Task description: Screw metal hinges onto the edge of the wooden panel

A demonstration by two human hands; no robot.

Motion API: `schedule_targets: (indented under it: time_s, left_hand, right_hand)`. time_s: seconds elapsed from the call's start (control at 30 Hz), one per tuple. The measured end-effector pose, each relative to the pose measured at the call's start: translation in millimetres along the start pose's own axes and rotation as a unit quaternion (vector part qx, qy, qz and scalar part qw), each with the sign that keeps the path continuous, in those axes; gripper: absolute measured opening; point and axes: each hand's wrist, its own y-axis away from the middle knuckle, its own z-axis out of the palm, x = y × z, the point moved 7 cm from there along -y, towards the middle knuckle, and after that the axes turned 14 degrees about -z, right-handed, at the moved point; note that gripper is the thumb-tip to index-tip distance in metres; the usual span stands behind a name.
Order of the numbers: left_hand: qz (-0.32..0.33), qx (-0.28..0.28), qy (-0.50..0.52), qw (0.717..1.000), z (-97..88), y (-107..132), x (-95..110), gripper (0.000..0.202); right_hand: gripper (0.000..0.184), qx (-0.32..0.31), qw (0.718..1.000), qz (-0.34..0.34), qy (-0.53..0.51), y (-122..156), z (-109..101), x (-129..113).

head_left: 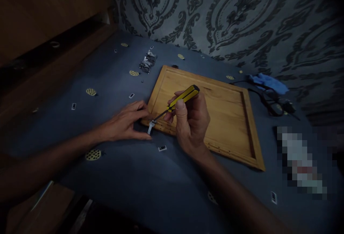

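A wooden cabinet door panel (215, 119) lies flat on a blue patterned cloth (113, 101). My right hand (192, 119) is closed round a yellow and black screwdriver (182, 98), whose tip meets a small metal hinge (150, 126) at the panel's near left corner. My left hand (126, 123) rests on the cloth beside that corner, fingers pinched on the hinge and steadying it.
A cluster of metal hinges (147, 62) lies at the back of the cloth. Blue gloves (268, 81) and a black cable (271, 103) sit to the right of the panel. A wooden furniture side (40, 47) runs along the left. Patterned wallpaper stands behind.
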Motion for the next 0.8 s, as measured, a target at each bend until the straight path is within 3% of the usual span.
schedule_targets:
  time_s: [0.23, 0.37, 0.5, 0.57, 0.63, 0.73, 0.8]
  left_hand:
    - [0.009, -0.003, 0.006, 1.000, 0.7, -0.7, 0.9, 0.049]
    - [0.007, -0.008, -0.008, 1.000, 2.6, -1.5, -0.1, 0.050]
    - [0.013, -0.008, -0.012, 1.000, 3.6, -1.4, -1.1, 0.053]
    - [0.015, -0.009, -0.007, 1.000, 3.2, -1.1, -1.2, 0.052]
    - [0.015, -0.009, -0.004, 1.000, 2.1, -0.8, -0.8, 0.051]
    - [0.014, -0.005, -0.007, 1.000, 0.4, -0.7, -0.4, 0.050]
    - [0.011, -0.006, -0.008, 1.000, 0.5, -0.9, -0.6, 0.052]
  right_hand:
    - [0.006, -0.052, 0.998, -0.040, 0.009, -1.1, 3.9, -11.2]
    - [0.015, -0.079, 0.995, -0.051, 0.043, -5.4, 5.6, -19.9]
    - [0.029, -0.097, 0.995, 0.021, -0.020, -15.7, 8.4, -16.9]
    - [0.032, -0.128, 0.988, 0.053, -0.062, -24.4, 10.3, -16.0]
    - [0.027, -0.200, 0.972, 0.081, -0.096, -32.3, 14.9, -16.8]
    - [0.025, -0.286, 0.942, 0.096, -0.148, -41.2, 17.8, -21.7]
    - [0.026, -0.311, 0.930, 0.096, -0.171, -43.9, 18.5, -23.6]
